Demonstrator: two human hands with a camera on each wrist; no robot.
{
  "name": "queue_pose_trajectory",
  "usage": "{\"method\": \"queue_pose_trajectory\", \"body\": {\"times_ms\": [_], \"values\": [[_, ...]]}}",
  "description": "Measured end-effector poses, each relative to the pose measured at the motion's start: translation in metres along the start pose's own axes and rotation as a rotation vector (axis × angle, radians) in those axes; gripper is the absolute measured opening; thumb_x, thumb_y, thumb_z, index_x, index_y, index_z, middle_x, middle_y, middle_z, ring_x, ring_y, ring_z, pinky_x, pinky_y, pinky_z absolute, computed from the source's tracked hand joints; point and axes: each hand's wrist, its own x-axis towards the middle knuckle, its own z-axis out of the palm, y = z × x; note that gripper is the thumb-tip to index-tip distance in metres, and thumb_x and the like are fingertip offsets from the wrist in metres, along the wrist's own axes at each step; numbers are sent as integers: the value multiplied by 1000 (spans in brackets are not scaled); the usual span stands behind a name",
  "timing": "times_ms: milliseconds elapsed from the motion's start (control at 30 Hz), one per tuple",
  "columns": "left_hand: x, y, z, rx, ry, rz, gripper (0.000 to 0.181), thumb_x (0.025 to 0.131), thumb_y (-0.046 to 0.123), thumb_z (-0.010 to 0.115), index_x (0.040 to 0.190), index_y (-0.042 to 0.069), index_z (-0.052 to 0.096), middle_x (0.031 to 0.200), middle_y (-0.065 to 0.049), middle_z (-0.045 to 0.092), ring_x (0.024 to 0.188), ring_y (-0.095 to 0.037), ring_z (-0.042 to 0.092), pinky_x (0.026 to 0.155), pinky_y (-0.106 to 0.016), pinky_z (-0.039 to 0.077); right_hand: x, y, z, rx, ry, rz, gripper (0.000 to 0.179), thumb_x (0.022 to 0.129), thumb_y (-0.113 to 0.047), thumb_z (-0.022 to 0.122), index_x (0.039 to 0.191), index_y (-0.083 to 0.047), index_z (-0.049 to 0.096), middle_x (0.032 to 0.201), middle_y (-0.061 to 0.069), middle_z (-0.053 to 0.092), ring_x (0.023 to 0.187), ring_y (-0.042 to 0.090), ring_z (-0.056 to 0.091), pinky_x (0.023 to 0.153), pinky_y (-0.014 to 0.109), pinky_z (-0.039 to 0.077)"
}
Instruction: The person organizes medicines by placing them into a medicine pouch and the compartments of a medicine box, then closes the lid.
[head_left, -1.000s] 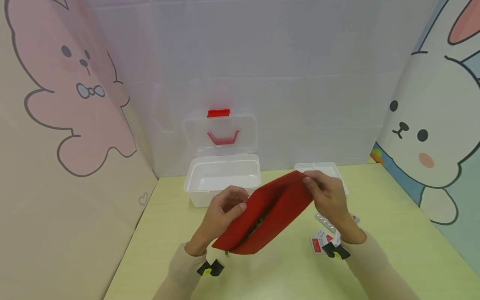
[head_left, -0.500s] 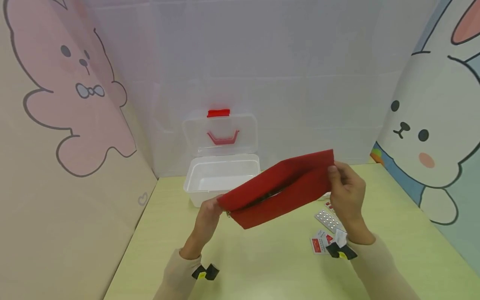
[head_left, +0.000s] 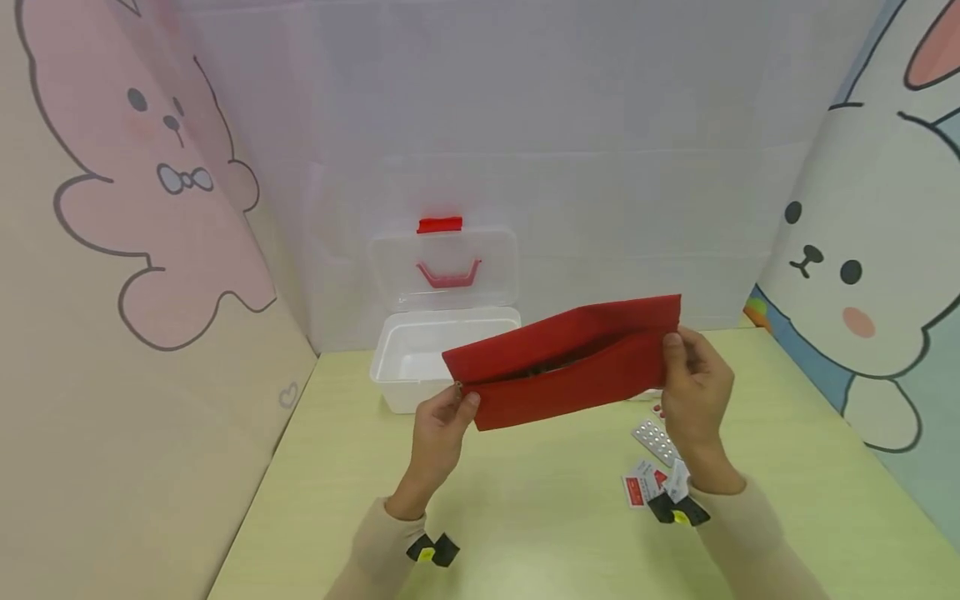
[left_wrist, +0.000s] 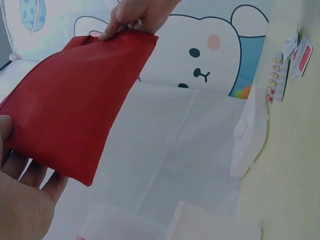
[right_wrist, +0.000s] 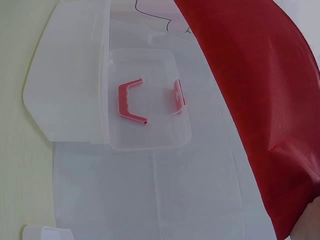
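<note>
A red zippered pouch (head_left: 570, 392) is held up over the table between both hands, its top gaping along the zipper. My left hand (head_left: 438, 437) pinches its left end near the zipper pull, thumb in front. At the opposite end my right hand (head_left: 697, 392) grips the pouch's edge between thumb and fingers. The left wrist view shows the flat side of the pouch (left_wrist: 80, 100), with the fingers of the left hand (left_wrist: 25, 200) behind its lower edge. In the right wrist view the pouch (right_wrist: 270, 100) fills the right side.
A clear plastic box (head_left: 412, 396) stands at the back, its lid (head_left: 442, 292) with a red handle raised against the wall. A white tray (left_wrist: 250, 135) lies at back right. Near the right forearm are a blister pack (head_left: 654, 440) and small red-and-white packets (head_left: 637, 487).
The pouch has risen and turned from a steep slant to nearly level. My right hand has moved outward to the right, and my left hand has re-gripped the pouch's left end.
</note>
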Motion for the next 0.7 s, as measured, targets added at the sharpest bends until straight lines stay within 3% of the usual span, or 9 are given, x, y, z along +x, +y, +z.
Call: {"method": "queue_pose_trajectory", "body": {"times_ms": [200, 333, 433, 500, 600, 700], "values": [[3, 0, 12, -1, 171, -9, 19, 98, 5, 54, 90, -12, 60, 73, 7, 54, 75, -5, 53, 69, -21, 47, -6, 4, 3, 4, 2, 58, 19, 97, -11, 59, 103, 5, 68, 78, -12, 69, 67, 1, 65, 60, 14, 53], [4, 1, 16, -34, 243, -52, 22, 99, 9, 54, 95, -10, 63, 78, 2, 64, 79, -9, 63, 71, -26, 54, -10, 4, 6, 11, -7, 109, 20, 98, -13, 59, 104, 4, 67, 78, -12, 68, 67, 1, 65, 59, 14, 53], [5, 1, 17, -39, 285, -69, 23, 99, 9, 55, 93, -11, 62, 78, 3, 65, 78, -9, 63, 71, -25, 54, -10, 5, 5, 62, -34, 119, 23, 97, -11, 59, 114, 4, 64, 93, -7, 70, 81, 4, 66, 68, 14, 54], [6, 0, 19, -26, 309, -66, 24, 99, 9, 56, 89, -12, 60, 73, 3, 60, 75, -8, 59, 68, -23, 51, -10, 5, 5, 81, -60, 93, 29, 97, -8, 58, 124, 2, 59, 109, -3, 69, 99, 7, 65, 82, 14, 53], [5, -1, 20, 2, 334, -50, 25, 98, 10, 57, 86, -12, 60, 70, 5, 54, 72, -6, 53, 65, -20, 47, -8, 4, 5, 25, -92, -3, 42, 96, -1, 57, 137, -1, 51, 137, 2, 59, 128, 11, 53, 105, 17, 42], [6, -2, 22, 41, 362, -7, 27, 98, 9, 58, 80, -10, 58, 65, 8, 44, 66, -4, 44, 58, -20, 38, -9, 0, 10, -79, -68, -148, 47, 92, 5, 59, 137, 1, 50, 147, 8, 49, 140, 16, 42, 114, 23, 34]]}}
